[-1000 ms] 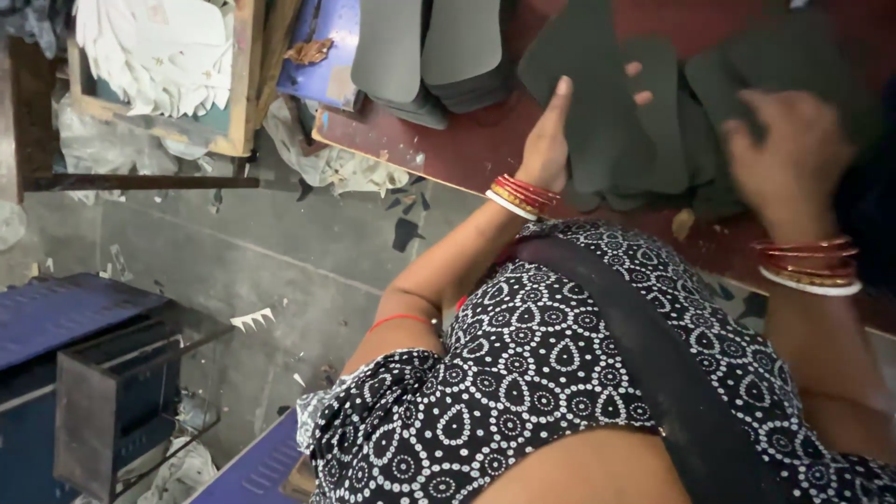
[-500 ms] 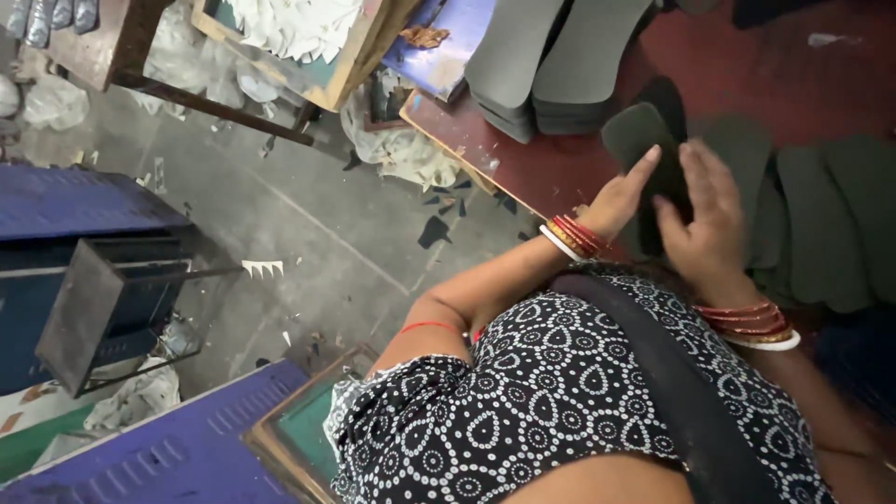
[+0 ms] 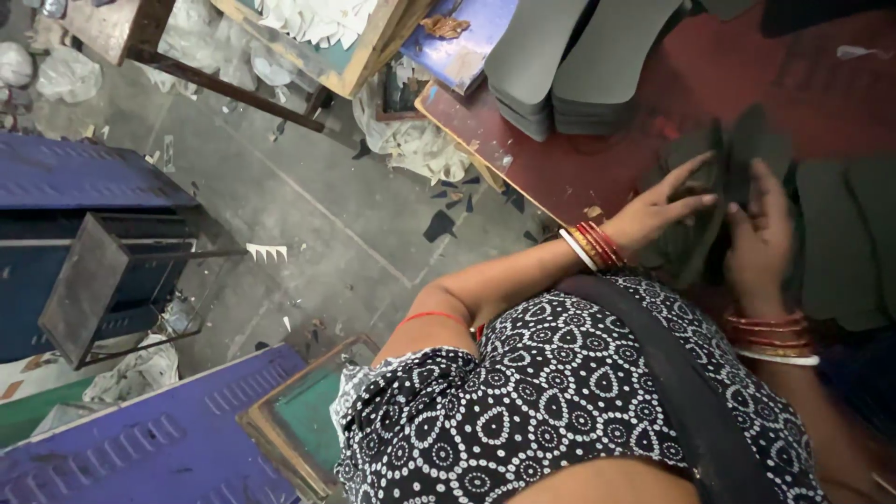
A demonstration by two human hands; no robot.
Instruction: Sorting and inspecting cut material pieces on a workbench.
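Person bent over a dark red worktable (image 3: 597, 168), both hands on a dark grey sole-shaped cutout (image 3: 695, 233) lying near the table's front edge. Left hand (image 3: 658, 210) flat, fingers spread & stretched out across the piece, red & white bangles at the wrist. Right hand (image 3: 761, 238) w/ fingers curled loosely over the piece's other side; can't tell if it's pinching or just pressing, motion blur there. More dark cutouts (image 3: 845, 243) just beside, to the right. Stack of grey sole blanks (image 3: 569, 65) further back on the table, well apart from the hands. Off the table: concrete floor w/ scraps, blue metal cabinet (image 3: 84, 177), wooden tray of white pieces (image 3: 322, 28).
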